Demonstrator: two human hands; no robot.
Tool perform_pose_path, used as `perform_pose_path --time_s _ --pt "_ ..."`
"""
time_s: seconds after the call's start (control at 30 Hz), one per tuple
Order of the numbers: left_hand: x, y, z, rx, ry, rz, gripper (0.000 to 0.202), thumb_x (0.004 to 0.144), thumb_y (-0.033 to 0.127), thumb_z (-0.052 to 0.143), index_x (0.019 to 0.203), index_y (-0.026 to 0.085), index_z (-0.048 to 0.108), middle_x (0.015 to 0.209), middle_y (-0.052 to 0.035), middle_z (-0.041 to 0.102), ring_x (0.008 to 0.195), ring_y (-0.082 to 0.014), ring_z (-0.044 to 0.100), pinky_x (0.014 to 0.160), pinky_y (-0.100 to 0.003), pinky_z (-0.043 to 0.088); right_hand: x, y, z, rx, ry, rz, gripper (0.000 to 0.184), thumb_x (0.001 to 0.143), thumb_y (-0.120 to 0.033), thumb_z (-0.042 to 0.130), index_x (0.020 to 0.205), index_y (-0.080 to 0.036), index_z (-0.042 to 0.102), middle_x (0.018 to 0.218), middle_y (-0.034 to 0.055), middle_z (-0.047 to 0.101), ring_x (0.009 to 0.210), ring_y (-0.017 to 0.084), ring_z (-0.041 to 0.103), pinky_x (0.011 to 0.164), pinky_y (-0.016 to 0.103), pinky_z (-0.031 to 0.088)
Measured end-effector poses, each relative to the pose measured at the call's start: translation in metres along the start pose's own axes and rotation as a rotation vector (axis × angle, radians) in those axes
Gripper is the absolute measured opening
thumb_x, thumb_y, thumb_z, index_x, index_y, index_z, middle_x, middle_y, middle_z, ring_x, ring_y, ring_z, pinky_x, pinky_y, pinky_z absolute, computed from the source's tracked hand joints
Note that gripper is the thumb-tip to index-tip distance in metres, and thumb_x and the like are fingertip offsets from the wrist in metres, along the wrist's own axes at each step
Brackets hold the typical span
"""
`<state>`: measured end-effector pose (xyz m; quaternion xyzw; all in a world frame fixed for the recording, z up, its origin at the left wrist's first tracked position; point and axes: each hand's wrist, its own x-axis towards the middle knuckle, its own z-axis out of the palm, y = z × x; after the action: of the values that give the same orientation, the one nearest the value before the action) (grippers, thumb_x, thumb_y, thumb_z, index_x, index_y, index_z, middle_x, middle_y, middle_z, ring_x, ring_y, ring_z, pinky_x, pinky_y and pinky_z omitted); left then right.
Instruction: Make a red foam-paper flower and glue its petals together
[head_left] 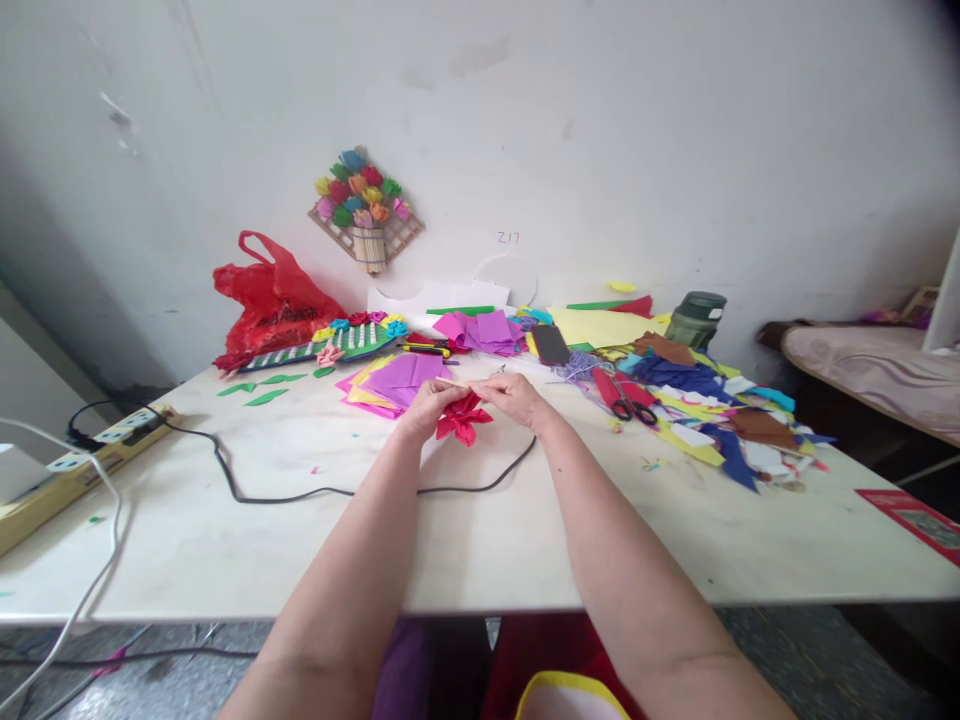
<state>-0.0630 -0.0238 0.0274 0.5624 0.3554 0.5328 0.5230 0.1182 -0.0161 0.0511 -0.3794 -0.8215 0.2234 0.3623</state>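
Observation:
A red paper flower [463, 427] hangs petals-down between my hands, above the table. My left hand [429, 408] is closed at its base, fingers pinched together. My right hand [514, 398] is pinched at the flower's upper right side, fingertips almost meeting the left ones. A thin pale strip [452, 382] shows at the fingertips; what it is, I cannot make out. Just behind my left hand lies a stack of purple, yellow and pink paper sheets [405, 380].
A black cable [300, 493] crosses the table from a power strip [142, 430]. Scissors [634, 408], a phone [551, 345] and heaped paper scraps [720, 400] lie right, near a dark bottle [696, 320]. Green paper leaves [266, 397] and a red bag [277, 290] are left.

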Motion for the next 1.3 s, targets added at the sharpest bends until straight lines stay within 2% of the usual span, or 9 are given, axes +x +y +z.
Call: perform_pose_path --time_s 0.13,0.27,0.47,0.57,0.73,0.87,1.0,1.23,1.3 --pt "-0.001 0.002 0.001 0.036 -0.006 0.016 0.029 0.059 0.034 0.074 0.048 0.013 0.058 0.044 0.0021 0.045 0.045 -0.0071 0.037 0.046 -0.023 0.026 0.005 0.005 0.009 0.059 0.097 0.005 0.023 0.084 -0.031 0.062 0.091 -0.019 0.08 0.077 0.0042 0.07 0.07 0.014 0.058 0.064 0.024 0.044" --pt "-0.002 0.004 0.002 0.059 -0.021 0.03 0.032 0.061 0.035 0.073 0.046 0.013 0.056 0.044 0.0028 0.042 0.044 -0.0062 0.034 0.046 -0.024 0.023 0.008 0.009 0.012 0.097 0.142 -0.014 0.018 0.082 -0.028 0.064 0.08 -0.019 0.08 0.073 0.0032 0.065 0.068 0.013 0.056 0.066 0.025 0.044" --pt "-0.001 0.002 0.003 0.131 -0.014 0.022 0.025 0.061 0.035 0.073 0.056 0.011 0.067 0.048 -0.0003 0.052 0.048 -0.0087 0.041 0.049 -0.024 0.026 0.01 0.012 0.012 0.184 0.173 -0.004 0.012 0.076 -0.029 0.072 0.076 -0.02 0.078 0.076 0.0034 0.065 0.074 0.016 0.06 0.069 0.027 0.046" --pt "-0.002 0.004 0.005 0.103 -0.022 0.014 0.024 0.059 0.034 0.073 0.059 0.01 0.069 0.051 -0.0014 0.056 0.049 -0.0093 0.043 0.05 -0.024 0.027 0.011 0.014 0.011 0.169 0.183 -0.028 0.009 0.075 -0.028 0.073 0.076 -0.021 0.078 0.079 0.0033 0.065 0.074 0.015 0.06 0.069 0.028 0.047" --pt "-0.003 0.005 0.008 -0.023 0.003 0.029 0.031 0.062 0.038 0.075 0.052 0.012 0.061 0.048 0.0014 0.048 0.048 -0.008 0.039 0.05 -0.024 0.028 0.011 0.011 0.011 0.099 0.216 -0.069 0.01 0.078 -0.026 0.069 0.079 -0.023 0.078 0.092 0.0037 0.066 0.074 0.013 0.06 0.065 0.026 0.047" --pt "0.002 -0.002 0.007 -0.045 -0.021 0.028 0.044 0.067 0.05 0.076 0.054 0.012 0.058 0.048 0.0033 0.043 0.047 -0.006 0.034 0.048 -0.023 0.023 0.008 0.007 0.011 0.005 0.248 -0.076 0.011 0.079 -0.024 0.067 0.076 -0.023 0.077 0.097 0.0032 0.066 0.069 0.011 0.057 0.063 0.026 0.045" --pt "0.005 -0.006 0.005 -0.037 -0.031 0.039 0.049 0.069 0.053 0.076 0.053 0.012 0.055 0.047 0.005 0.038 0.045 -0.0042 0.028 0.047 -0.023 0.017 0.008 0.005 0.013 -0.036 0.285 -0.106 0.012 0.079 -0.024 0.066 0.073 -0.024 0.077 0.099 0.0022 0.067 0.074 0.012 0.059 0.068 0.026 0.046" --pt "0.002 0.001 0.005 0.033 -0.027 0.015 0.05 0.063 0.057 0.079 0.055 0.012 0.061 0.05 0.0006 0.05 0.047 -0.0066 0.038 0.047 -0.023 0.022 0.007 0.003 0.012 0.159 0.219 -0.03 0.013 0.075 -0.023 0.064 0.066 -0.02 0.073 0.097 0.004 0.066 0.077 0.013 0.058 0.068 0.026 0.047" --pt "0.001 0.003 0.005 0.062 -0.03 0.02 0.052 0.062 0.058 0.078 0.052 0.012 0.058 0.048 0.0009 0.048 0.046 -0.0062 0.036 0.047 -0.023 0.021 0.006 0.0 0.009 0.241 0.168 -0.009 0.014 0.074 -0.023 0.062 0.064 -0.018 0.071 0.097 0.0049 0.065 0.074 0.012 0.057 0.066 0.025 0.046"
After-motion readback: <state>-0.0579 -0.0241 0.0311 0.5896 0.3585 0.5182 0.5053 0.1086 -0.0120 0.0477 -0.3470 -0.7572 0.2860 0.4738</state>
